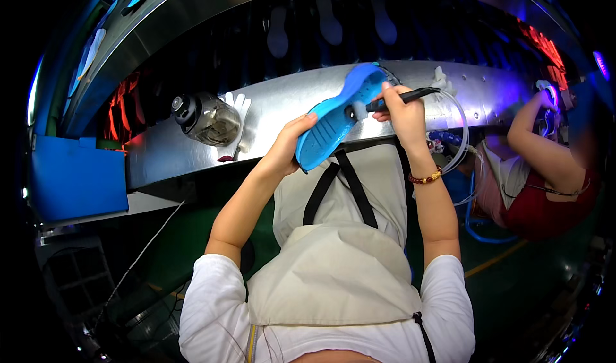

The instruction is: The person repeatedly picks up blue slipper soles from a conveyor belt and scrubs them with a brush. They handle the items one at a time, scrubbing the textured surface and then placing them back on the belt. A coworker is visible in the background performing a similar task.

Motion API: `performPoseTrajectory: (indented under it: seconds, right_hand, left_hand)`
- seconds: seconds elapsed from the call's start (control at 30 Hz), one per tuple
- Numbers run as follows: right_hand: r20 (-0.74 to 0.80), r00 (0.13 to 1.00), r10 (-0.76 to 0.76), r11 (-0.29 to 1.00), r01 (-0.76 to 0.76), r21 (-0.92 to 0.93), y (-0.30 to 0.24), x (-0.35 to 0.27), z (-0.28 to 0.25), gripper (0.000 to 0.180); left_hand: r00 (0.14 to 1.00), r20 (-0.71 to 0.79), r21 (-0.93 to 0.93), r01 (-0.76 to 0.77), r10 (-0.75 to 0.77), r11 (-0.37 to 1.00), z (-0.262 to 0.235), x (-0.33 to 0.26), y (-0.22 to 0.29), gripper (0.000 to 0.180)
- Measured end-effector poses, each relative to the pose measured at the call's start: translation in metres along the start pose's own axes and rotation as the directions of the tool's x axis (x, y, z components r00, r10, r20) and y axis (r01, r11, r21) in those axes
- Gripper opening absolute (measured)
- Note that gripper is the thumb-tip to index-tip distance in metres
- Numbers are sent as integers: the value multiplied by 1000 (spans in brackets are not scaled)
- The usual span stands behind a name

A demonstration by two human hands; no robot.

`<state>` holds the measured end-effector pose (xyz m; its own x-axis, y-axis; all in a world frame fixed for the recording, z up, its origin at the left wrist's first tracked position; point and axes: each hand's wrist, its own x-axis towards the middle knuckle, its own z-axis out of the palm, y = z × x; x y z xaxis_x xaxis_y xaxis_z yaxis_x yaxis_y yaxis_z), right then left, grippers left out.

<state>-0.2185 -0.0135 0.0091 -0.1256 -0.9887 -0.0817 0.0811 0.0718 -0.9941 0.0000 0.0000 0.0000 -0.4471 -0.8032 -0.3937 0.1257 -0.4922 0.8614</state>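
A bright blue shoe sole [325, 134] is held tilted above the metal bench edge, its hollow inner side facing up and to the right. My left hand [290, 143] grips its near left rim, thumb on top and the other fingers hidden underneath. In my right hand [405, 118] is a black-handled brush [420, 95], held like a pen. Its pale bristles lie at the sole's inner side near the middle; I cannot tell how firmly they touch. A clear tube [463, 125] runs from the handle's back end and curves down past my right wrist.
On the metal bench [170, 152] a dark-lidded transparent jar [215, 124] stands to the left beside a white glove [241, 109]. Several soles [330, 23] sit in the dark space behind. At right, another person's arm [545, 141] reaches to the bench. A blue box [77, 173] stands far left.
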Motion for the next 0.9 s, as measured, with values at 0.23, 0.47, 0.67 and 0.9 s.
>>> performPoseTrajectory:
  seconds: [0.23, 0.47, 0.67, 0.9]
  right_hand:
    - [129, 933, -337, 925, 353, -140, 27, 16, 3, 27]
    - [108, 809, -578, 649, 536, -539, 30, -14, 36, 34]
    - [275, 760, -589, 689, 650, -320, 14, -51, 50, 25]
    - [266, 944, -192, 940, 99, 327, 3, -32, -11, 33]
  left_hand:
    - [997, 72, -404, 32, -4, 914, 25, 7, 6, 45]
    - [995, 98, -383, 40, -2, 923, 19, 15, 1, 45]
    - [993, 86, -541, -22, 82, 841, -11, 36, -7, 51]
    - [994, 85, -551, -4, 61, 834, -10, 12, 2, 56]
